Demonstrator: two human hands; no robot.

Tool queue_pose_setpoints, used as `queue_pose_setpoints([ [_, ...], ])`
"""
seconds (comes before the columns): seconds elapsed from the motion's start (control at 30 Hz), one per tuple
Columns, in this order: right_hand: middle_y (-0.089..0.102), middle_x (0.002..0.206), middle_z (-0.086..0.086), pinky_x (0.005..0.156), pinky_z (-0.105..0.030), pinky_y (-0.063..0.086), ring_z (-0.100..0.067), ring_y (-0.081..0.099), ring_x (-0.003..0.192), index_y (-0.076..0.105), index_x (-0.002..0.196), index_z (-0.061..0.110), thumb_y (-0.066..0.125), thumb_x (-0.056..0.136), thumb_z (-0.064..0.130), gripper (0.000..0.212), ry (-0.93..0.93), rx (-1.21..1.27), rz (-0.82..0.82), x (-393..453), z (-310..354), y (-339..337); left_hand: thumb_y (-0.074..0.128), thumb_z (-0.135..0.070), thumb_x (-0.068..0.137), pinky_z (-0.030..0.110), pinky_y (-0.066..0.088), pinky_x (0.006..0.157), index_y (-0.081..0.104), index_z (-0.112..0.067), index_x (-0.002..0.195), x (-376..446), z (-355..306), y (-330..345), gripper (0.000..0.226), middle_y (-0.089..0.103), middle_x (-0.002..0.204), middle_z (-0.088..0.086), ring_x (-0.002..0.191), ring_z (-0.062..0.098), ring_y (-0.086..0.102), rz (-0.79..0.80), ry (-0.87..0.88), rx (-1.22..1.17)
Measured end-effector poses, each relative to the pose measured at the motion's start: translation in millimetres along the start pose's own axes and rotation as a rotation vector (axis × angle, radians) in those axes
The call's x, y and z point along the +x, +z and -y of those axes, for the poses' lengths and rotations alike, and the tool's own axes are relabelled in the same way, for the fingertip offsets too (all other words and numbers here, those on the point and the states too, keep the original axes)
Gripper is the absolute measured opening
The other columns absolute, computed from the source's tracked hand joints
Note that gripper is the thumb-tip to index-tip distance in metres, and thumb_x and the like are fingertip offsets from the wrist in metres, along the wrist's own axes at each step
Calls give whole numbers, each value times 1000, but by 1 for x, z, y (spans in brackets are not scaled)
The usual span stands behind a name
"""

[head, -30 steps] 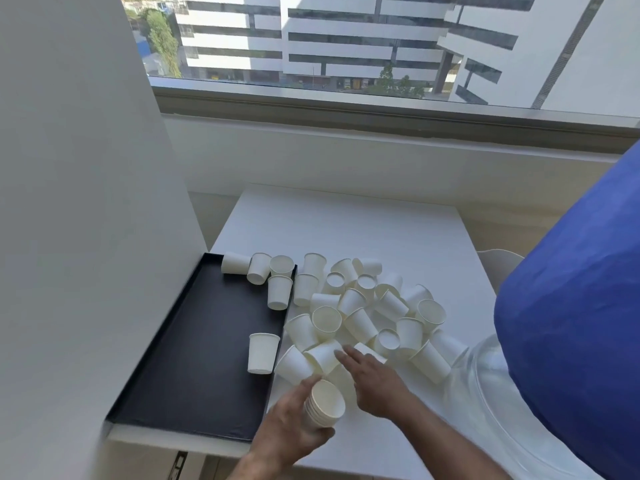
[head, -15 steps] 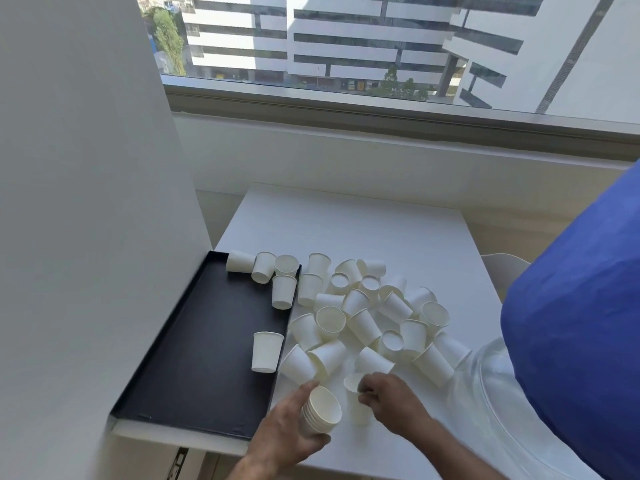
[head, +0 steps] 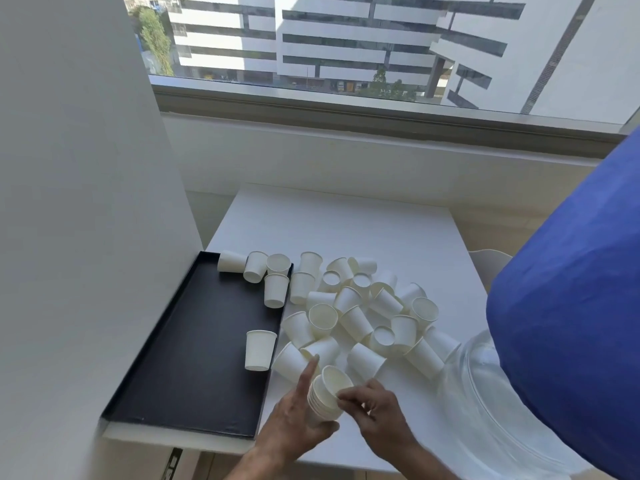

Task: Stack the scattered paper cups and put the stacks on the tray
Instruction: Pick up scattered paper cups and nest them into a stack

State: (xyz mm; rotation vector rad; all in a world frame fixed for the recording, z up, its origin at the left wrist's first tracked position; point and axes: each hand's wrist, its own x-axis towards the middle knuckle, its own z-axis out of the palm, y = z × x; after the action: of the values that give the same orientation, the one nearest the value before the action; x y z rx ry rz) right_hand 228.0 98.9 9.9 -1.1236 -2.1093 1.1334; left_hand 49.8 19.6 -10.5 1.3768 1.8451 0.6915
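Observation:
My left hand [head: 298, 417] grips a stack of white paper cups [head: 327, 393] near the table's front edge, mouth tilted up and away. My right hand [head: 377, 410] pinches the rim of the top cup on that stack. Several loose white cups [head: 356, 313] lie scattered in a heap on the white table just beyond my hands. A black tray [head: 194, 358] lies to the left; one cup [head: 259, 349] stands upside down on it and a few more cups [head: 263, 271] sit at its far corner.
The white table [head: 346, 223] stands under a window ledge. A white wall [head: 69, 237] borders the tray's left side. A large blue object [head: 571, 306] and a clear plastic container [head: 485, 393] fill the right side.
My right hand picked a cup from the heap, brought it back and set it into the stack held by my left hand. The camera shifted slightly.

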Motion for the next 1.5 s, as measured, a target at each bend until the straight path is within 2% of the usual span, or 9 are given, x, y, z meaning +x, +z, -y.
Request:
queue_pose_setpoints([
  [0.13, 66, 81, 9, 71, -12, 44, -5, 60, 78, 72, 93, 44, 75, 83, 19, 27, 13, -54, 108, -1, -3, -2, 71, -53, 69, 27, 51, 83, 17, -59, 143, -2, -5, -5, 92, 52, 105, -25, 93, 7, 55, -15, 56, 64],
  [0.33, 61, 98, -3, 79, -29, 44, -19, 59, 88, 65, 68, 38, 79, 79, 21, 24, 432, -21, -351, 22, -17, -17, 71, -54, 65, 31, 51, 90, 23, -57, 140, -6, 1, -8, 89, 47, 109, -27, 104, 13, 57, -15, 34, 112],
  [0.43, 62, 113, -6, 99, -39, 47, -21, 58, 106, 74, 86, 30, 81, 75, 32, 13, 587, 14, -142, 31, -26, -22, 72, -54, 64, 27, 49, 88, 22, -59, 139, -8, 4, -8, 90, 47, 110, -26, 102, 12, 57, -17, 26, 119],
  [0.6, 56, 129, -7, 107, -43, 44, -24, 53, 122, 64, 122, 19, 82, 59, 49, 72, 667, 199, 105, 36, -25, -22, 73, -53, 64, 16, 38, 81, 19, -61, 139, -10, 5, -11, 93, 48, 111, -27, 94, 3, 48, -12, 26, 129],
  [0.7, 54, 132, -8, 102, -37, 44, -21, 53, 118, 56, 132, 13, 84, 67, 38, 75, 665, 228, 123, 36, -29, -18, 73, -55, 63, 15, 39, 81, 19, -62, 138, -11, 7, -13, 93, 49, 109, -28, 92, 1, 48, -26, 22, 129],
  [0.9, 69, 95, 7, 81, -28, 43, -16, 63, 99, 73, 93, 28, 81, 73, 15, 25, 520, 53, -187, 21, -24, -12, 71, -56, 60, 26, 50, 85, 18, -65, 135, -13, 14, -11, 93, 49, 109, -29, 96, 5, 54, -33, 15, 134],
  [1.07, 74, 75, 15, 75, -26, 54, -3, 69, 76, 70, 73, 31, 76, 78, -1, 33, 238, 98, -334, 13, -8, -18, 68, -56, 59, 33, 53, 84, 10, -66, 137, -16, 16, -8, 98, 53, 120, -27, 105, 10, 59, -45, 12, 181],
  [1.23, 75, 84, 16, 76, -11, 52, -4, 71, 82, 71, 92, 40, 78, 77, 0, 43, 52, 114, -217, 11, 8, -18, 69, -57, 60, 33, 50, 87, -7, -58, 145, -12, 11, -6, 114, 53, 130, -22, 111, 17, 59, -60, -23, 161],
  [1.5, 75, 97, 13, 81, -36, 57, -6, 69, 92, 78, 96, 31, 74, 80, 0, 35, -143, 29, 5, 2, 18, 2, 71, -57, 64, 27, 50, 86, 0, -71, 139, -5, -2, -4, 104, 52, 120, -24, 105, 11, 58, -36, 43, 76],
])
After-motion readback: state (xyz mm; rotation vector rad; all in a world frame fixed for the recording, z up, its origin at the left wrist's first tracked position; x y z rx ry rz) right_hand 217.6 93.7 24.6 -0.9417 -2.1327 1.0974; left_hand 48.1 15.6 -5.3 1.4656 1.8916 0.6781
